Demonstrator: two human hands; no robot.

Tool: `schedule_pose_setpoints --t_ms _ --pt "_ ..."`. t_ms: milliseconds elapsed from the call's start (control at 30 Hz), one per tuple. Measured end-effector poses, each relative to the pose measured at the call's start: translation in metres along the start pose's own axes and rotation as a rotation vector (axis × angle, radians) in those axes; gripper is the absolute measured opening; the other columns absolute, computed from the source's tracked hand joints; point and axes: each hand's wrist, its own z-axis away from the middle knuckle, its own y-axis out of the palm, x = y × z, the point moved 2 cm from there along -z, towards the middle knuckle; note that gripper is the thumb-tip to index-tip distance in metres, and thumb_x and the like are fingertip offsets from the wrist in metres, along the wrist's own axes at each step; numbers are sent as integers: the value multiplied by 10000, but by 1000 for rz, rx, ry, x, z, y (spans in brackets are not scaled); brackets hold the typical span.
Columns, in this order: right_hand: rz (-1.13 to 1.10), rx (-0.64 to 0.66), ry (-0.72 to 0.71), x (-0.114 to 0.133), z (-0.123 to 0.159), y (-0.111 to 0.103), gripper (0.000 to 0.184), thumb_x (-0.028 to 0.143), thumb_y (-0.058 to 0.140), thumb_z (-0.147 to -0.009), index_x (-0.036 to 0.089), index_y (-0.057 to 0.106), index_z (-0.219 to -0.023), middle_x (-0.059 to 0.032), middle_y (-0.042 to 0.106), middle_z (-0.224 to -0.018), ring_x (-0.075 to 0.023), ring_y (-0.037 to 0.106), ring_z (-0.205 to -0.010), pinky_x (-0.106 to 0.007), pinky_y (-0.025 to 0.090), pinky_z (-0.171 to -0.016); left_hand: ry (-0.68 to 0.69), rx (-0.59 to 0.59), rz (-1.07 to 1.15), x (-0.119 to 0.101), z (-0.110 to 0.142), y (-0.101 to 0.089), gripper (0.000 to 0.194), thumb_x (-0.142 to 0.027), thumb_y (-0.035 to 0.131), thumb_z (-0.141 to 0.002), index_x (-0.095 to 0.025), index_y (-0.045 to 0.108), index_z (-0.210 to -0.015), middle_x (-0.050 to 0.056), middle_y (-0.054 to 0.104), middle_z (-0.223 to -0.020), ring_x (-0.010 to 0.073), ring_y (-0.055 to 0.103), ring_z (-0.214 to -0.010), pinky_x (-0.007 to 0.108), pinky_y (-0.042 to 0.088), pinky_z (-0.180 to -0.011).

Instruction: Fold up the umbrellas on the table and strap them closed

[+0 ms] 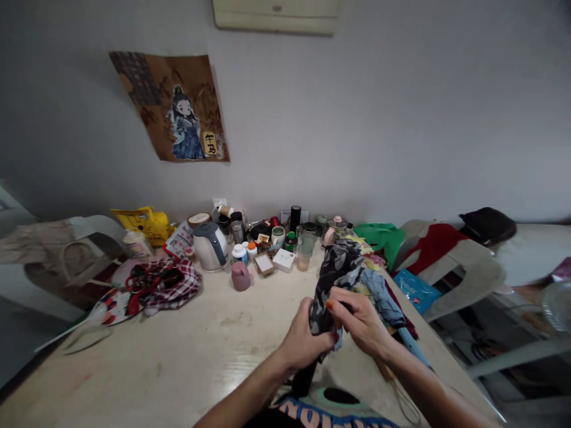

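Observation:
A bunched grey-and-black camouflage cloth (pixel 341 264) runs from the far clutter toward me, narrowing where I grip it. My left hand (pixel 307 333) is wrapped round its gathered near part, thumb across the front. My right hand (pixel 357 318) pinches at the cloth's right side, its fingertips close to the left thumb. Something small and dark shows by the right fingers, too hidden to name. A light blue bit of fabric peeks out under the hands. Below them, a dark strip (pixel 304 377) hangs in front of my printed shirt; whether it joins the cloth I cannot tell.
A white kettle (pixel 210 246), a pink cup (pixel 241 277), a white box (pixel 284 260) and several bottles line the back of the table (pixel 187 356). Checked fabric (pixel 178 285) lies left. Blue clothing (pixel 381 294) is piled right, beside a chair (pixel 473 276).

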Motion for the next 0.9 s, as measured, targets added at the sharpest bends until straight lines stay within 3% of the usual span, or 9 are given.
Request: schedule_pose_setpoints --t_ms 100,167,333,433,567,633,800,900 --pt "-34 75 -161 27 14 -1 329 282 383 -959 194 438 -646 -4 471 -663 -128 434 -620 -255 333 -573 56 196 193 -2 1 -3 623 -290 854 -535 -155 541 -1057 56 616 -983 193 563 -904 275 437 -811" --pt "-42 109 -241 41 18 1 286 259 380 -958 198 456 -689 -16 495 -694 -135 451 -644 -259 341 -584 27 299 349 6 -1 -4 611 -313 880 -484 -142 592 -995 52 632 -914 192 578 -863 273 449 -783" --pt "-65 105 -240 43 21 8 326 314 333 -979 202 465 -703 -20 492 -702 -143 462 -656 -264 354 -592 -130 386 534 23 -1 0 608 -380 896 -409 -123 650 -901 51 634 -817 174 587 -745 269 451 -698" --pt "-22 49 -186 29 20 8 315 301 340 -978 198 470 -710 -15 484 -715 -139 461 -664 -257 366 -606 -46 261 356 14 -4 2 505 -403 851 -521 -122 643 -884 60 634 -829 174 572 -752 272 444 -696" --pt "193 -94 -113 4 12 11 299 240 365 -957 196 441 -671 -11 467 -686 -135 453 -630 -252 363 -587 76 -192 -81 2 -19 -1 417 -338 791 -608 -174 580 -928 57 642 -858 211 572 -800 303 442 -743" --pt "325 -139 -113 -7 7 18 303 229 378 -938 200 430 -640 -11 462 -657 -135 448 -592 -258 347 -558 102 -337 -232 2 -25 -2 414 -307 760 -630 -204 539 -964 58 633 -870 238 572 -835 333 427 -796" --pt "430 -264 -27 -23 1 29 314 259 377 -934 204 463 -638 -16 492 -631 -142 461 -567 -267 349 -546 189 -375 -326 -3 -21 3 343 -295 639 -748 -217 485 -1045 99 593 -979 279 555 -971 368 373 -884" --pt "371 -336 44 -26 2 22 313 320 382 -948 201 491 -679 -17 516 -649 -147 477 -594 -266 376 -572 166 -239 -367 -15 -14 5 436 -264 693 -687 -210 451 -1045 75 600 -952 244 572 -888 336 413 -796"
